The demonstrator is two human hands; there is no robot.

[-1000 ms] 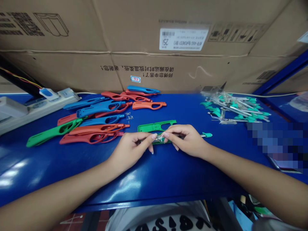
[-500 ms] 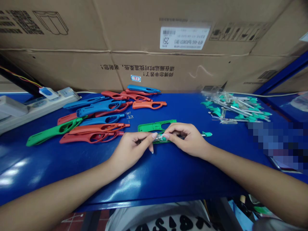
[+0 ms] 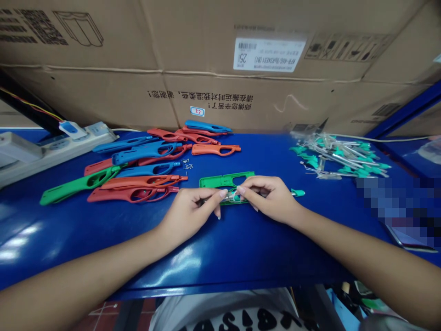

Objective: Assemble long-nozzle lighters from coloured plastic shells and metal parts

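In front of me a green lighter shell half [image 3: 217, 181] lies with its hollow inside upward. Nearer to me a second green shell half [image 3: 227, 203] shows only in part beneath my fingers. My left hand [image 3: 189, 209] pinches the left end of the lighter insert [image 3: 231, 196], a clear part with a teal trigger, over this near half. Thumb and index finger of my right hand [image 3: 270, 197] are pinched together at the insert's teal part; what exactly they grip is too small to make out. The insert's teal tip [image 3: 298, 193] sticks out to the right of my right hand.
Red, blue, orange and green lighter shells [image 3: 148, 151] are heaped at the left, with tiny metal pins [image 3: 188, 165] beside them. More lighter inserts [image 3: 344, 156] form a pile at the right. A power strip [image 3: 79, 147] runs along the left; a cardboard box [image 3: 206, 55] stands behind.
The view has shifted a little, so everything sits slightly further right. Both hands stay at the insert; a lower fingertip of my right hand now shows below the thumb.
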